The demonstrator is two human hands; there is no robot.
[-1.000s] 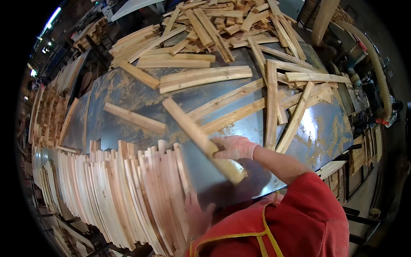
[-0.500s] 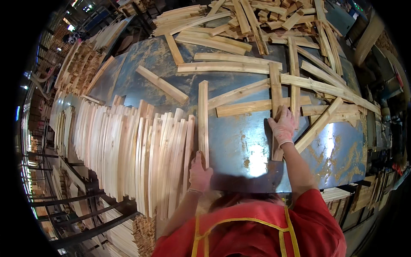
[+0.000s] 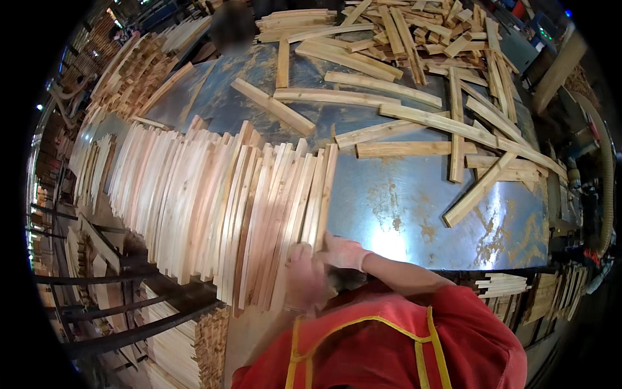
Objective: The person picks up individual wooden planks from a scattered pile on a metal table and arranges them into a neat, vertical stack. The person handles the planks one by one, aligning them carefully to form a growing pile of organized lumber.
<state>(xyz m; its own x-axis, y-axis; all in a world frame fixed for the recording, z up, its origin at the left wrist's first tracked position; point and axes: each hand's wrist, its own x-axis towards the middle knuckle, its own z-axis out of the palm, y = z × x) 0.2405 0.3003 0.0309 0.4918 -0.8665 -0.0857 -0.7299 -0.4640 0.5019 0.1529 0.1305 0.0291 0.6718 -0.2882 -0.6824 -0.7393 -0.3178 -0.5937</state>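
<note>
A long row of pale wooden strips (image 3: 188, 201) stands side by side on the left part of the metal-topped table (image 3: 363, 214). My right hand (image 3: 346, 253), in a pale pinkish glove, has its fingers round the near end of the row's rightmost wooden strip (image 3: 328, 185). Close beside it, my left hand (image 3: 306, 275) is smeared by motion at the near ends of the last strips. Its fingertips lie against the wood, and how they are bent does not show.
Loose boards (image 3: 421, 123) lie crisscross over the far and right table, one slanting board (image 3: 479, 188) nearest. Behind them rises a heap of short offcuts (image 3: 447, 32). A dark metal rack (image 3: 129, 330) stands at lower left. A ribbed hose (image 3: 606, 188) hangs at far right.
My right hand has come left and nearer, bringing the wooden strip it held to the row's right end. The strip by my left hand now stands against the row too. The view has shifted.
</note>
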